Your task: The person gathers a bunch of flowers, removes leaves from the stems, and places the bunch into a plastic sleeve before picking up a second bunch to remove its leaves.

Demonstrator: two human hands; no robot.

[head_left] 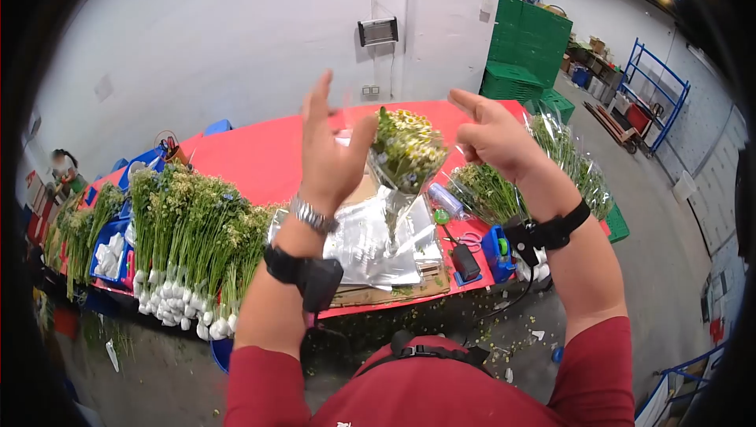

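My left hand point(335, 147) is raised over the red table with fingers and thumb spread, holding nothing. To the right, my right hand point(500, 137) is also up, index finger stretched out and the others partly bent, with nothing seen in it. Between and beyond them is a bouquet of small white-and-yellow daisy-like flowers point(409, 147) in a clear plastic sleeve, apart from both hands. Its stems reach down over a stack of clear plastic sleeves point(366, 250), which lies on cardboard point(354, 297).
Bunches of stems with white-wrapped ends point(197, 230) lie on the left of the red table point(260, 151). Right of the sleeves are pink scissors point(471, 239), a black device point(465, 261) and a blue tape dispenser point(498, 254). Wrapped flowers point(579, 159) lie farther right. Another person point(67, 171) is far left.
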